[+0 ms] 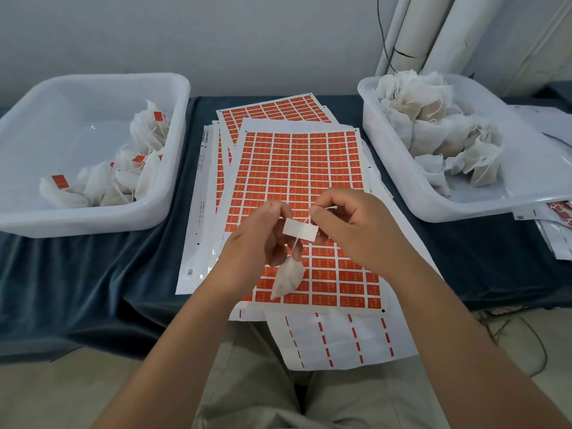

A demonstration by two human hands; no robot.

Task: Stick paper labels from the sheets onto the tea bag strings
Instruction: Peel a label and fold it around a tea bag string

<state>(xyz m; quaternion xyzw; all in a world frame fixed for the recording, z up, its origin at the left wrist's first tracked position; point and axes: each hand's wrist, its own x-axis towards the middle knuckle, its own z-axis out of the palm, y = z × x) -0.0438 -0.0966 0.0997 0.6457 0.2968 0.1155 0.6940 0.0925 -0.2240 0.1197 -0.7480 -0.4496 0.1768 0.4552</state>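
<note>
Translucent white plastic makes up two bins on the table, one to each side of the hands and a little beyond them. The left bin point(77, 222) holds a loose heap of labelled tea bags point(123, 178), red tags showing, gathered toward its right side. The right bin point(433, 209) is piled with unlabelled tea bags point(439, 131), their strings bare.

Nearest, below the wrists, a spent sheet point(340, 339) with only red dashes left on it hangs over the edge of the table point(77, 289), which is draped in dark blue cloth. Directly under the hands lies the top sheet point(297, 168), rows of red labels, on a fanned stack of more sheets reaching away between the bins. Loose papers point(554, 230) stick out from under the right bin. White pipes point(433, 32) stand against the wall far right.

Both hands are raised over the top sheet. The left hand point(257, 243), fingers curled, holds the left end of a label point(300, 232), white side up. The right hand point(356, 230) pinches the string point(322, 209) between thumb and forefinger. The string crosses the label, and the tea bag point(289, 278) hangs from it below the left hand.
</note>
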